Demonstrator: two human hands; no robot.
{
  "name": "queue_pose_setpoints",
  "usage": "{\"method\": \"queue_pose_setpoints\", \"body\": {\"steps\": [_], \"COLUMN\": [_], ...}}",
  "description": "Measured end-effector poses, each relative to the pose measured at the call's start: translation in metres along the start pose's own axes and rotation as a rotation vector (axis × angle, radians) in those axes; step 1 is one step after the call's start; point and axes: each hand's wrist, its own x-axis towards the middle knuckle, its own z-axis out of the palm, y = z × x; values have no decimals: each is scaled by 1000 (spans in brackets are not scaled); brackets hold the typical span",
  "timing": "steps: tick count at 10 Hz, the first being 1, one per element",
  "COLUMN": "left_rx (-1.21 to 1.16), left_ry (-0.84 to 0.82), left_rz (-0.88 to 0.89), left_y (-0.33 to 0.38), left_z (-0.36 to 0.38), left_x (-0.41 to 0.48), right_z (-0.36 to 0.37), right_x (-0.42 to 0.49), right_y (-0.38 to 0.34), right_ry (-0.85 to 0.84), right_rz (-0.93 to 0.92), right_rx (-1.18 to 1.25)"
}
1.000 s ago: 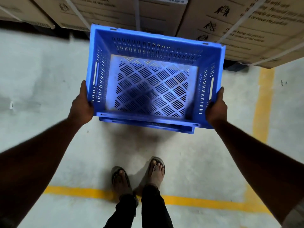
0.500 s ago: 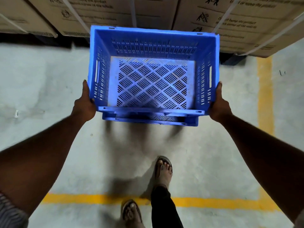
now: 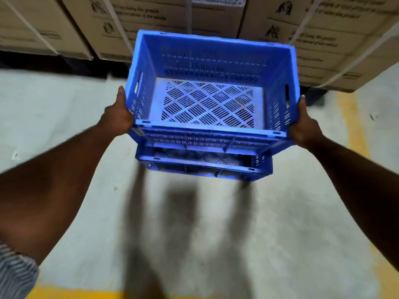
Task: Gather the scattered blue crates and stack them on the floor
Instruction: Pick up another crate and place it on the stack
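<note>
at the lower left edge of the frame a striped sleeve (image 3: 15, 270) shows. just right of it a blurred yellow line (image 3: 71, 293) runs along the bottom of the grey floor (image 3: 54, 108). the bare left arm reaches up and to the right, ending in the left hand (image 3: 117, 118), one of the two hands on the upper crate (image 3: 207, 102). it grasps the crate's near left corner: the thumb lies up along the outer side wall, below the handle slot, and the other fingers are hidden behind the crate.

this blue crate fills the centre of the frame, open side up and empty, its bottom slotted in a diamond pattern. just below its near wall the lower crate (image 3: 203, 167) stands on the floor, offset toward the bottom of the frame, so its near rim and a strip of its inside show. whether the two crates touch cannot be told. dark blurred shadows (image 3: 183, 212) stretch from the lower crate down the floor.

across the top of the frame, behind the crates, stand cardboard boxes (image 3: 155, 24) with printed text and pale straps (image 3: 117, 26).

right of centre the right hand (image 3: 305, 128) grasps the upper crate's near right corner the same way, thumb up on the outer wall, fingers out of sight. further right a second yellow line (image 3: 354, 134) runs up the floor toward the boxes.
</note>
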Motion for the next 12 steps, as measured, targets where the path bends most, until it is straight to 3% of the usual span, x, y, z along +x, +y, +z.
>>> {"method": "queue_pose_setpoints", "body": {"steps": [3, 4, 6, 9, 12], "left_rx": [106, 69, -96, -111, -114], "left_ry": [117, 117, -44, 44, 105], "left_rz": [197, 220, 113, 49, 130], "left_y": [-7, -11, -11, -1, -1], "left_z": [6, 7, -3, 2, 8], "left_x": [-3, -8, -36, -29, -17], "right_z": [23, 27, 23, 30, 34], "right_x": [1, -9, -17, -12, 5], "right_y": [30, 29, 26, 30, 39], "right_ry": [281, 312, 253, 303, 350], "right_rz": [-317, -332, -188, -176, -123], "right_rx": [-94, -103, -106, -51, 142]}}
